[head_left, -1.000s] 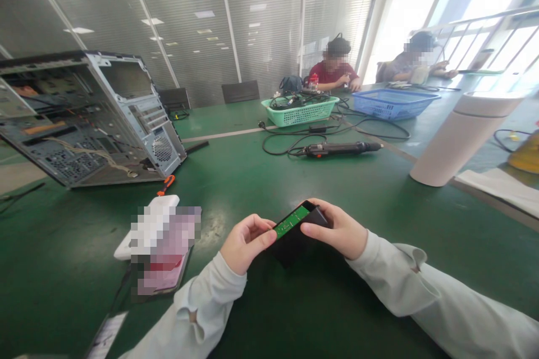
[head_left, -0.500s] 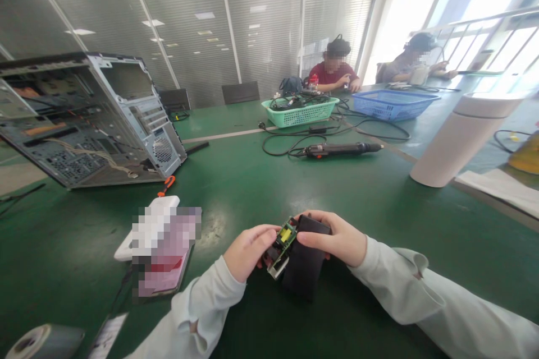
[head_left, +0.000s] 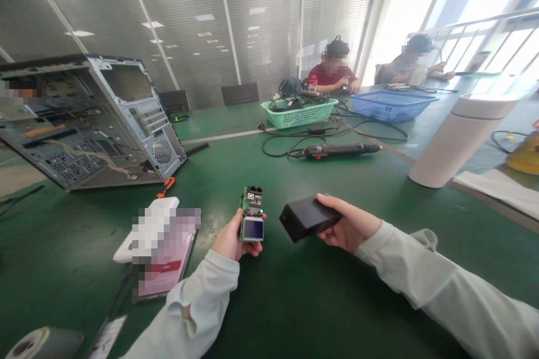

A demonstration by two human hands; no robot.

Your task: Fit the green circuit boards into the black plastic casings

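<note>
My left hand (head_left: 231, 238) is closed around the lower part of a green circuit board (head_left: 253, 216), which stands roughly upright with a small dark screen near its lower end and black connectors at its top. To the right, my right hand (head_left: 347, 224) grips the right end of a black box-shaped case (head_left: 309, 216), thumb on top and fingers beneath. Board and case are apart, both held above the green table (head_left: 227, 165). Part of the board's left edge is hidden by my fingers.
An open computer case (head_left: 122, 123) stands at left. Near it lie a white device (head_left: 162, 216) and a pink item (head_left: 181, 252). Beyond my hands are an electric screwdriver (head_left: 341, 150), a green basket (head_left: 301, 116) and a blue basket (head_left: 391, 106). A bottle (head_left: 458, 143) stands right; two people sit behind.
The board and black case, close together before, are now separated. My left hand has turned the board upright, screen visible; my right hand has moved the case slightly up and tilted it sideways.
</note>
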